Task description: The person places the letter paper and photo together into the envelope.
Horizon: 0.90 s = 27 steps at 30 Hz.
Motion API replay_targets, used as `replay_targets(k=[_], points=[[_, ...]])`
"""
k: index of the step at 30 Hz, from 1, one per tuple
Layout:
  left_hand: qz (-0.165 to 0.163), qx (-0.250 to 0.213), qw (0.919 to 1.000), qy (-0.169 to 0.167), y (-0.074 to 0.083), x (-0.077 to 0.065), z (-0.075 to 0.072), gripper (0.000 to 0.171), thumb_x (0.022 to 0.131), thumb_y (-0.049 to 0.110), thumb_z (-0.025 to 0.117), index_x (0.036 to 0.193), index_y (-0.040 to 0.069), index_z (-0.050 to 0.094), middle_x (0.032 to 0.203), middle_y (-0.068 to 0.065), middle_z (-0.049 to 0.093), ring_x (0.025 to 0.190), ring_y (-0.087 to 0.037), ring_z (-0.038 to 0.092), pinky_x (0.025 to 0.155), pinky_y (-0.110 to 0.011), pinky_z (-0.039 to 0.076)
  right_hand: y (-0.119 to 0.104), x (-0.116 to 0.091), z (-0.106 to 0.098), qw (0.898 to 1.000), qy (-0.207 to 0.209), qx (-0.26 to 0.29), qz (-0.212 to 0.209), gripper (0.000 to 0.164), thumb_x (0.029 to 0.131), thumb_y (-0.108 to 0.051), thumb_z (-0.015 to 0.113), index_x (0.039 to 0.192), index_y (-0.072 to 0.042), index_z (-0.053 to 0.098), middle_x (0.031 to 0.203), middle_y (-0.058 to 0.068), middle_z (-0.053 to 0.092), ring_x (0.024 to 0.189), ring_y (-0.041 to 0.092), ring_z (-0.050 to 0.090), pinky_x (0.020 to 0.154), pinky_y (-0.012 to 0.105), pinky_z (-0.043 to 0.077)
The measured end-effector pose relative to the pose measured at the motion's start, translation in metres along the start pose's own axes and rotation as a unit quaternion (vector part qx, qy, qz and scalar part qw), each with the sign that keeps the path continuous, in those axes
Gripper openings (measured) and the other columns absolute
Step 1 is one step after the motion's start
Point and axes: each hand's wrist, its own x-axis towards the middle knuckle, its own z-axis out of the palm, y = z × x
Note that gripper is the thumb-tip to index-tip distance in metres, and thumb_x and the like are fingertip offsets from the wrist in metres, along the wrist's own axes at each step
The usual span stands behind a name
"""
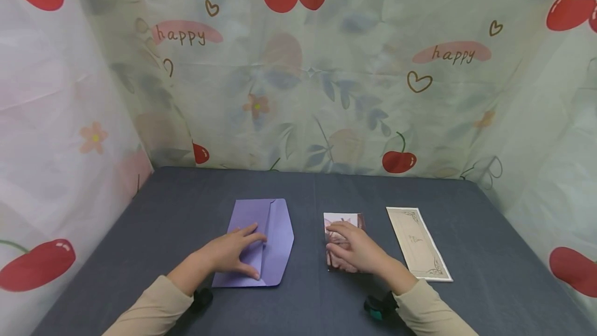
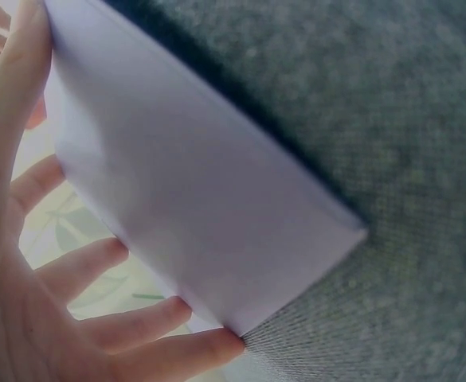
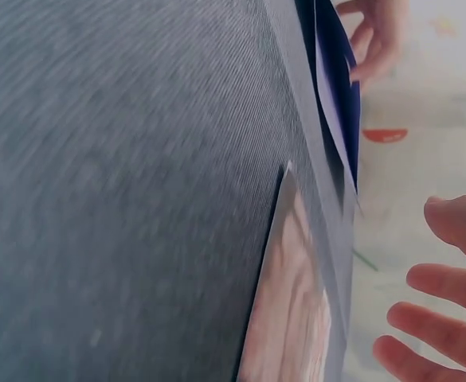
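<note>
A purple envelope (image 1: 279,237) lies on the table with its flap spread out to the right. My left hand (image 1: 228,251) rests on the envelope, fingers spread; in the left wrist view its fingertips touch the edge of the pale purple paper (image 2: 185,175). To the right, a picture card (image 1: 337,217) with a pinkish print lies partly covered from the head view by my right hand (image 1: 358,251). The right wrist view shows that hand's fingers (image 3: 436,318) apart from the card (image 3: 284,310), held above it and gripping nothing.
A long beige card (image 1: 415,242) with a white border and ornate corners lies right of the picture card. The dark cloth-covered table (image 1: 310,305) is enclosed by a printed curtain (image 1: 298,118) at the back and sides. Dark wrist straps (image 1: 380,307) show below both wrists.
</note>
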Motion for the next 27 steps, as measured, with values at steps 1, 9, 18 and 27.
replay_targets(k=[1, 9, 18, 27], points=[[0.000, 0.000, 1.0000, -0.001, 0.000, 0.000, 0.000, 0.076, 0.066, 0.055, 0.076, 0.129, 0.020, 0.049, 0.149, -0.024, 0.032, 0.127, -0.054, 0.037, 0.099, -0.062, 0.036, 0.002, -0.001, -0.001, 1.000, 0.005, -0.001, 0.000, 0.037, 0.087, -0.015, 0.063, 0.119, 0.003, 0.058, 0.122, 0.019, 0.059, 0.112, 0.032, 0.059, 0.089, 0.042, 0.050], [-0.004, 0.001, 1.0000, -0.003, 0.001, 0.000, 0.000, 0.076, 0.066, 0.055, 0.076, 0.129, 0.021, 0.049, 0.149, -0.023, 0.031, 0.128, -0.053, 0.037, 0.099, -0.061, 0.036, 0.018, -0.012, -0.009, 0.997, 0.048, -0.050, 0.027, 0.037, 0.084, -0.013, 0.067, 0.117, 0.002, 0.060, 0.114, 0.015, 0.064, 0.106, 0.031, 0.061, 0.088, 0.046, 0.048], [-0.012, -0.001, 0.9999, -0.007, 0.000, 0.000, 0.000, 0.077, 0.066, 0.056, 0.075, 0.130, 0.022, 0.049, 0.150, -0.021, 0.030, 0.129, -0.053, 0.035, 0.099, -0.062, 0.035, 0.037, -0.021, -0.019, 0.990, 0.077, -0.038, 0.108, 0.041, 0.082, -0.015, 0.070, 0.116, 0.004, 0.059, 0.107, 0.019, 0.064, 0.096, 0.031, 0.063, 0.080, 0.044, 0.052], [-0.012, 0.001, 0.9999, -0.004, -0.001, 0.000, 0.001, 0.077, 0.065, 0.057, 0.075, 0.129, 0.023, 0.049, 0.150, -0.021, 0.031, 0.129, -0.053, 0.036, 0.099, -0.062, 0.035, 0.048, -0.025, -0.023, 0.974, 0.073, 0.000, 0.215, 0.043, 0.080, -0.017, 0.072, 0.114, 0.007, 0.059, 0.100, 0.020, 0.066, 0.083, 0.025, 0.065, 0.068, 0.035, 0.053]])
